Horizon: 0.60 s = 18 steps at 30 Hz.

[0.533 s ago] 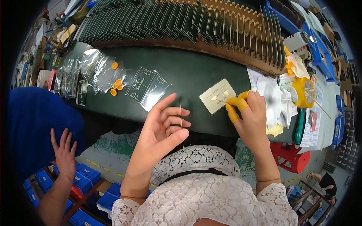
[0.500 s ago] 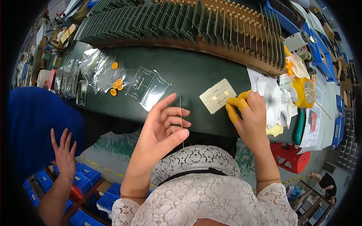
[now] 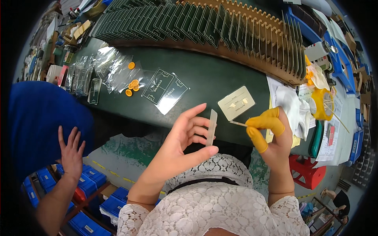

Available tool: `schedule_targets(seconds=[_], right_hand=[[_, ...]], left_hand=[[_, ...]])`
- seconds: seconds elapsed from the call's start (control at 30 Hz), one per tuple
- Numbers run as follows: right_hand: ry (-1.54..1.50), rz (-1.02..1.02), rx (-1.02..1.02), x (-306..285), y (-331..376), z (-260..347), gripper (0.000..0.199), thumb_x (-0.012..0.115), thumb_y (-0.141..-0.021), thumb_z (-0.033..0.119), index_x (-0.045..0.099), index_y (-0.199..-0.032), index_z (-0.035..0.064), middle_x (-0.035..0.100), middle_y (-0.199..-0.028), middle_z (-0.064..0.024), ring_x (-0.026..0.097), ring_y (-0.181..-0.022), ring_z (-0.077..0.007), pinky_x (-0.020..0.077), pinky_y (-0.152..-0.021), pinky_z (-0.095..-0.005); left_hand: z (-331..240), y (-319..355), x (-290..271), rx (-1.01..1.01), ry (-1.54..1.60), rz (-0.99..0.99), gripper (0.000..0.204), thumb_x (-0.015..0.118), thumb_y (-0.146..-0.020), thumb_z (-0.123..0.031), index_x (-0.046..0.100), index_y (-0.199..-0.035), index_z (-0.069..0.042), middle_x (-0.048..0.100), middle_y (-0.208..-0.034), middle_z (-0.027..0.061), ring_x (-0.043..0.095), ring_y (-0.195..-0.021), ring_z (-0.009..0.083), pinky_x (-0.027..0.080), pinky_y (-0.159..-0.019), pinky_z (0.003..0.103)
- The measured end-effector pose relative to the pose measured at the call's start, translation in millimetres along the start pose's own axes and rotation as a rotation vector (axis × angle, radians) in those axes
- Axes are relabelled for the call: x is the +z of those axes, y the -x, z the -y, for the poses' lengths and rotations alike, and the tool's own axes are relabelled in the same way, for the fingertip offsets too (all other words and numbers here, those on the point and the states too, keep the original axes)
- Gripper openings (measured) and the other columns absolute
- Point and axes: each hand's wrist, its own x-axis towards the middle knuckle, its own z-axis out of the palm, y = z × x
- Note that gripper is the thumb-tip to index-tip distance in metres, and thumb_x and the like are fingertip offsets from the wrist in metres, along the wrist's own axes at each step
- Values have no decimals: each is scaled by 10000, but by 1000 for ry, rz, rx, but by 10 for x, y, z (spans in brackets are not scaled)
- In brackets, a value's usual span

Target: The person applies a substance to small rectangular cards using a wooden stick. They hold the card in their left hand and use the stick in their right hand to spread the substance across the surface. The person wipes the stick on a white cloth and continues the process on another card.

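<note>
My left hand [image 3: 182,138] holds a thin clear glass panel [image 3: 212,127] edge-on between thumb and fingers, over the near edge of the dark green table [image 3: 204,74]. My right hand [image 3: 271,131], with yellow rubber caps on thumb and forefinger, pinches a small thin stick [image 3: 238,123] whose tip points toward the panel. A small cream card [image 3: 236,103] lies on the table just beyond both hands.
A printed clear panel [image 3: 165,90] and several orange caps [image 3: 132,85] lie left of centre beside plastic bags [image 3: 106,67]. A slotted rack [image 3: 220,31] of panels runs along the back. White cloth [image 3: 291,112] and yellow tape roll [image 3: 322,103] lie right. Another person's hand [image 3: 71,151] rests low left.
My left hand has turned the glass panel slightly, so its flat side shows more. My right hand has drawn back from the cream card toward the panel, holding the stick.
</note>
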Motion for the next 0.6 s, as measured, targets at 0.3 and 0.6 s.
schedule_targets(seconds=[0.3,0.6], right_hand=[[82,28,-152,-3,-7,115,310,804,-680,38,692,-968,58,549,-815,-69,486,-712,-244,351,-625,-356],[103,24,-177,9,-26,102,311,808,-679,40,690,-966,57,533,-808,-69,480,-700,-248,353,-620,-356]], left_hand=[[-7,6,29,15,-38,51,820,721,-807,1,284,-1501,-17,535,-1281,160,575,-1080,198,469,-925,311],[-21,11,31,17,-47,54,819,724,-808,-5,283,-1498,-10,529,-1289,164,574,-1080,202,468,-922,314]])
